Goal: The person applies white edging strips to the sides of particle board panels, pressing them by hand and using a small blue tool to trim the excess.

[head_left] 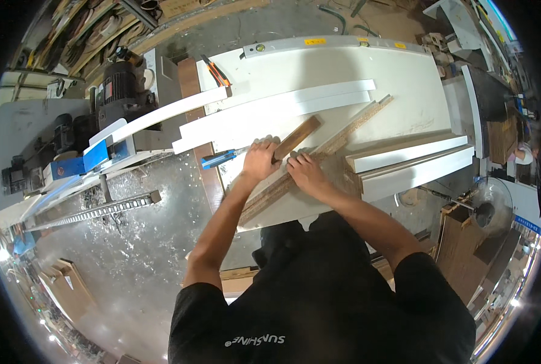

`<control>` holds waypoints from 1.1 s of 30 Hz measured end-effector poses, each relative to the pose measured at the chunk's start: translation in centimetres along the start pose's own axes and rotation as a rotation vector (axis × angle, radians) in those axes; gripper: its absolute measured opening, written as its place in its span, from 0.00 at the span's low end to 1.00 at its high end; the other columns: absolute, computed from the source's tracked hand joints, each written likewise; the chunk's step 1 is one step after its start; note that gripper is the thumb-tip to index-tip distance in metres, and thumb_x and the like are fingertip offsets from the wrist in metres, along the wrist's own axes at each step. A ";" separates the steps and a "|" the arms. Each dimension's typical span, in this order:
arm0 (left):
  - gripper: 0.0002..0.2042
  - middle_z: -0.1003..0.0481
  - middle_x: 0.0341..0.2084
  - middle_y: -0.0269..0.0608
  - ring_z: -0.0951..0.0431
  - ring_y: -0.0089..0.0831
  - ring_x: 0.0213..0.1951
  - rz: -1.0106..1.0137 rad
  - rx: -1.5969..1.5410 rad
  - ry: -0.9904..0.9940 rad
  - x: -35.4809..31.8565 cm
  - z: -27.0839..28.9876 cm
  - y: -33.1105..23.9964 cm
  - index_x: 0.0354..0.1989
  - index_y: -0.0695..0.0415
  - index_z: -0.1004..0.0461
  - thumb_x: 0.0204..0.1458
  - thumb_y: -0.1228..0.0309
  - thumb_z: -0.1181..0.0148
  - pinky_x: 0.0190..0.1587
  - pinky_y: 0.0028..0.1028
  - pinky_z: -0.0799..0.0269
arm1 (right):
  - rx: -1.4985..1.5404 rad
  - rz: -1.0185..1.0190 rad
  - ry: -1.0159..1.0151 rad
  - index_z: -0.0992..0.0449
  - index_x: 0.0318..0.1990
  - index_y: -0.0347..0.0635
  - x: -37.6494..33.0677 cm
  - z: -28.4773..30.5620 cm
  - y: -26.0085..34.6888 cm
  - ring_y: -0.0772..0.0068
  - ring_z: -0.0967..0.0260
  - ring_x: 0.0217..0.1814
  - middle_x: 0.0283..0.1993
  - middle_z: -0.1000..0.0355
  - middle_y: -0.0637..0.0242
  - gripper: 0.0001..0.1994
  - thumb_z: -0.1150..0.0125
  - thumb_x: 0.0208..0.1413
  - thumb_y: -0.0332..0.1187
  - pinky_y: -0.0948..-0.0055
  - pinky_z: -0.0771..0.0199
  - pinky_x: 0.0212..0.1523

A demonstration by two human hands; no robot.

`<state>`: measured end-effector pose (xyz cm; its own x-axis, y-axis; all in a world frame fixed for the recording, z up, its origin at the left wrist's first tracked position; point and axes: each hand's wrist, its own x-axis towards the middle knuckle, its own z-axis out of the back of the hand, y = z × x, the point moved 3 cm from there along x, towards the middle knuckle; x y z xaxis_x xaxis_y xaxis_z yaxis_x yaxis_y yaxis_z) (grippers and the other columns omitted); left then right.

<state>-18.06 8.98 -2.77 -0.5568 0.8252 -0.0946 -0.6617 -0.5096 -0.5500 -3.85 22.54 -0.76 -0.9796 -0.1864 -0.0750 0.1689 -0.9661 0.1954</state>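
Note:
My left hand (260, 159) is closed around the near end of a long brown wooden block (299, 137), which slants up to the right. Just left of that hand lies a blue-handled tool (219, 159); its kind does not show clearly. My right hand (307, 175) has its fingers curled over a narrow particleboard strip (349, 131), close beside the block. The strip runs diagonally across the white worktable (413, 82), its lower part extending below both hands. Behind the hands, long white boards (270, 109) lie across the table.
An orange and black utility knife (216, 71) lies near the table's far left corner. A spirit level (337, 43) runs along the far edge. More white-edged boards (413, 162) rest at the right. Machinery with a dark motor (118, 85) stands left; chips litter the floor (125, 249).

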 end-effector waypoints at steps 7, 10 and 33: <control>0.41 0.24 0.64 0.55 0.27 0.55 0.66 0.132 0.498 -0.462 2.7 13.6 15.9 0.69 0.59 0.28 0.52 0.47 0.22 0.73 0.51 0.36 | 0.136 -0.089 -0.016 0.18 0.48 0.45 0.0 -0.5 -0.2 0.53 0.28 0.68 0.58 0.24 0.61 0.10 0.42 0.65 0.32 0.53 0.36 0.78; 0.46 0.27 0.69 0.54 0.33 0.56 0.73 0.205 0.548 -0.376 1.3 19.6 23.4 0.75 0.55 0.32 0.50 0.48 0.21 0.78 0.57 0.46 | 0.070 -0.114 -0.131 0.18 0.49 0.45 -0.9 -2.1 -1.0 0.52 0.30 0.72 0.64 0.25 0.59 0.10 0.42 0.66 0.33 0.52 0.38 0.80; 0.33 0.19 0.58 0.48 0.18 0.48 0.58 0.006 0.369 0.016 16.1 4.8 3.5 0.69 0.54 0.25 0.60 0.48 0.28 0.62 0.47 0.22 | 0.145 -0.138 0.040 0.22 0.59 0.46 -1.0 -2.3 -0.6 0.46 0.40 0.80 0.75 0.32 0.57 0.18 0.35 0.61 0.27 0.49 0.45 0.84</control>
<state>-31.73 19.34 -2.23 -0.5550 0.8244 -0.1115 -0.7968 -0.5653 -0.2135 -2.74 22.86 -3.05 -0.9868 -0.0634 -0.1488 0.0127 -0.9475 0.3196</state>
